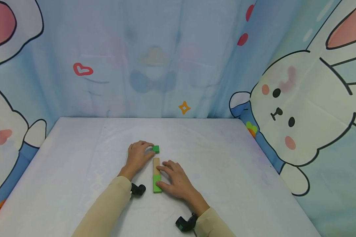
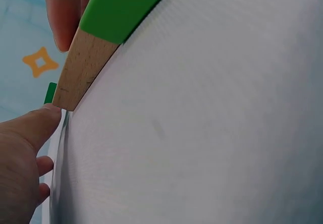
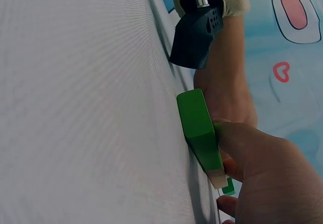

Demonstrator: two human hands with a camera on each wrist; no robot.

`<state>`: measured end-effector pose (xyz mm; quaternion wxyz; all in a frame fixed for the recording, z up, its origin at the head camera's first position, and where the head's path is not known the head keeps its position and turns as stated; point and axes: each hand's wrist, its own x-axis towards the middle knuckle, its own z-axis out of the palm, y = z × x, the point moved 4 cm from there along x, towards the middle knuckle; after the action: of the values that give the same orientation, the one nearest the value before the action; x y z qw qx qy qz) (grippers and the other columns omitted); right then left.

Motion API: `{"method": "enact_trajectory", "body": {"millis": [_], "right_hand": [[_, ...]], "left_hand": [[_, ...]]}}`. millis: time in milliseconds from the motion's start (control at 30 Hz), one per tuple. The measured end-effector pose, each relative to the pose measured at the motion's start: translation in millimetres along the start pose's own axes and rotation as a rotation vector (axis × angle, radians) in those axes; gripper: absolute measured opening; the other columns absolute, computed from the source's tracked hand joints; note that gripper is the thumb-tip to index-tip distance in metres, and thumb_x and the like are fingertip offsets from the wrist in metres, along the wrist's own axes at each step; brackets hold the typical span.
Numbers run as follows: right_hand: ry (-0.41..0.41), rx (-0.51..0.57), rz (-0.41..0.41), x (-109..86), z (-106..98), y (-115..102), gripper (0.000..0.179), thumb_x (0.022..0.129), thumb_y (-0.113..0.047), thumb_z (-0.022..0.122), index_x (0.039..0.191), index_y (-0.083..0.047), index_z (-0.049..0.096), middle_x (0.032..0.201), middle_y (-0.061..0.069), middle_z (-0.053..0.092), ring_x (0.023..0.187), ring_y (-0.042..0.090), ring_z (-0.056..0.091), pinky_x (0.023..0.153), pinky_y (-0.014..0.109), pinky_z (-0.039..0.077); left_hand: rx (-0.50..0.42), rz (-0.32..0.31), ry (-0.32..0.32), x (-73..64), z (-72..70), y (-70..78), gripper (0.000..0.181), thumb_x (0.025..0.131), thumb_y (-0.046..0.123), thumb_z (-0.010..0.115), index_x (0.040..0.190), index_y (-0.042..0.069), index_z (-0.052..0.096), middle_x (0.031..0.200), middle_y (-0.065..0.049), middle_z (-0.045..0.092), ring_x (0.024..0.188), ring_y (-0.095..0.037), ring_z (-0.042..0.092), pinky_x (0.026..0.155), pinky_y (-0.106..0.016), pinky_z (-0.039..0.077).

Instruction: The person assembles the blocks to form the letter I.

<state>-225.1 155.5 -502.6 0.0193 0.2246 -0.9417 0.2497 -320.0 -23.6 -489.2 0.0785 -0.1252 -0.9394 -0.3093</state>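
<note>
My left hand is at the small green block, thumb and index finger pinching it at its near and far edges. Nearer to me, a plain wooden block and a longer green block lie end to end in one line. The right hand is on the right of this pair, its index fingertip at the wooden block and its thumb against the green one. In the right wrist view that thumb lies along the green block. A gap separates the small green block from the wooden one.
A white cloth covers the table. Black wrist cameras sit at both sleeve cuffs. Behind the table hangs a blue curtain with printed rabbits, a heart and a star.
</note>
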Motion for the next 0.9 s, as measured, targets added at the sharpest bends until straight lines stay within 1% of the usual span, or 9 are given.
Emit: {"method": "enact_trajectory", "body": {"millis": [233, 500, 667, 900], "right_hand": [[0.003, 0.002, -0.01, -0.3, -2.2, -0.6, 0.057, 0.095, -0.048, 0.066, 0.145, -0.022, 0.06, 0.153, 0.007, 0.053, 0.152, 0.034, 0.038, 0.126, 0.059, 0.026], [-0.005, -0.019, -0.007, 0.3, -0.6, 0.7, 0.059, 0.095, -0.051, 0.065, 0.146, -0.023, 0.059, 0.153, 0.007, 0.052, 0.152, 0.033, 0.038, 0.126, 0.058, 0.027], [-0.009, -0.025, -0.006, 1.2, -0.6, 0.2, 0.06, 0.095, -0.052, 0.065, 0.147, -0.023, 0.058, 0.154, 0.006, 0.052, 0.152, 0.032, 0.037, 0.127, 0.057, 0.026], [-0.016, -0.02, 0.01, 0.4, -0.2, 0.3, 0.06, 0.095, -0.052, 0.064, 0.148, -0.023, 0.057, 0.154, 0.006, 0.051, 0.153, 0.031, 0.036, 0.128, 0.056, 0.024]], "left_hand": [[-0.004, 0.014, 0.035, -0.4, 0.8, 1.5, 0.038, 0.092, 0.033, 0.079, 0.126, 0.017, 0.074, 0.132, -0.013, 0.067, 0.131, -0.039, 0.056, 0.117, -0.062, 0.033], [0.0, 0.007, 0.021, -1.4, 1.7, 0.9, 0.037, 0.093, 0.033, 0.078, 0.126, 0.017, 0.074, 0.133, -0.013, 0.066, 0.132, -0.04, 0.055, 0.12, -0.065, 0.029], [-0.006, 0.006, 0.027, -2.7, 0.7, 0.2, 0.037, 0.092, 0.033, 0.079, 0.126, 0.018, 0.074, 0.135, -0.014, 0.065, 0.133, -0.04, 0.054, 0.12, -0.065, 0.028], [-0.005, 0.011, 0.02, -3.0, 3.2, 0.0, 0.037, 0.093, 0.032, 0.078, 0.127, 0.017, 0.073, 0.136, -0.015, 0.064, 0.134, -0.042, 0.053, 0.121, -0.066, 0.027]]}}
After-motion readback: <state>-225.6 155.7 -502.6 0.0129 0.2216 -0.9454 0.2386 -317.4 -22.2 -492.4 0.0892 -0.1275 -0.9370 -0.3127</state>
